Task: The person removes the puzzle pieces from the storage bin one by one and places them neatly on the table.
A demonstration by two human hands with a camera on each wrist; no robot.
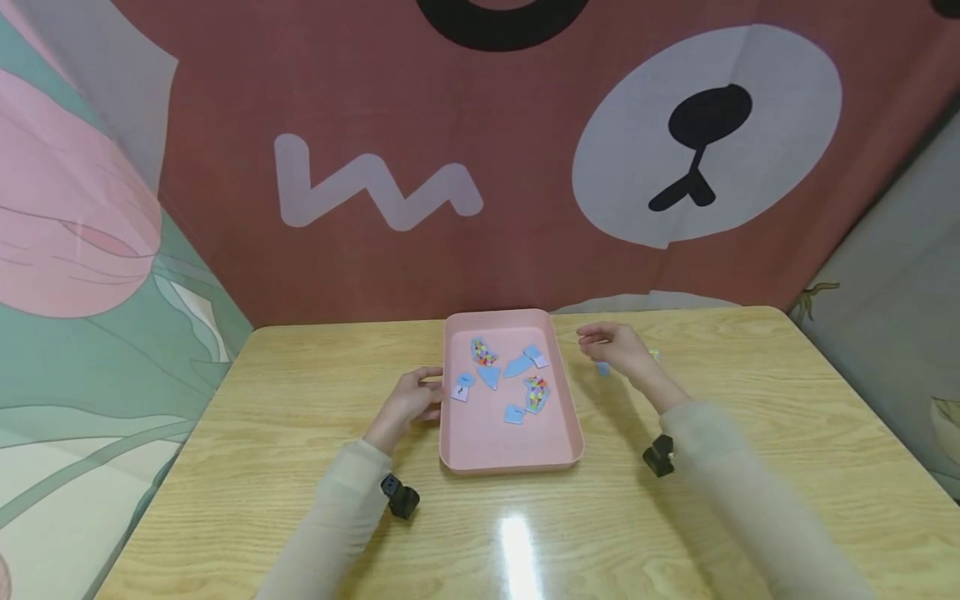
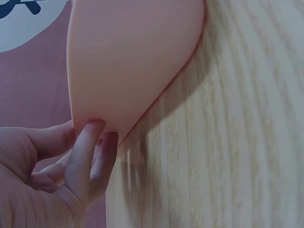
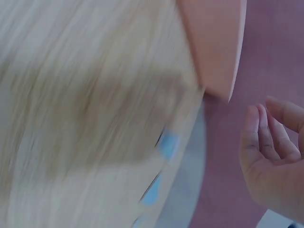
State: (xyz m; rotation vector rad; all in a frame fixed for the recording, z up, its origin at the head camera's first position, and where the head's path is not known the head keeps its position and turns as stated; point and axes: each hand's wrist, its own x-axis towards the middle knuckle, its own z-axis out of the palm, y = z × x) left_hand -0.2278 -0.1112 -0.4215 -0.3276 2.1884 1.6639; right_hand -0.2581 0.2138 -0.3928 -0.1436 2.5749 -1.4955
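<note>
A pink tray (image 1: 480, 446) lies on the table. Against the outside of its left wall rest the fingertips of my left hand (image 1: 408, 398); in the left wrist view the fingers (image 2: 84, 147) touch the wall and one reaches the rim. Inside the tray are a colourful speckled piece (image 1: 536, 393), a second speckled piece (image 1: 482, 352) and several light blue flat pieces, such as a pointed blue piece (image 1: 489, 377). My right hand (image 1: 618, 346) is raised just right of the tray, fingers loosely bent, with nothing visible in them. Below it lies a small blue piece (image 1: 603, 367).
More small pieces lie in a row on the wooden table (image 1: 315, 400), partly hidden by the right hand; one blue piece (image 3: 151, 191) shows in the right wrist view. A red-brown printed curtain (image 1: 375, 275) hangs behind the table's far edge.
</note>
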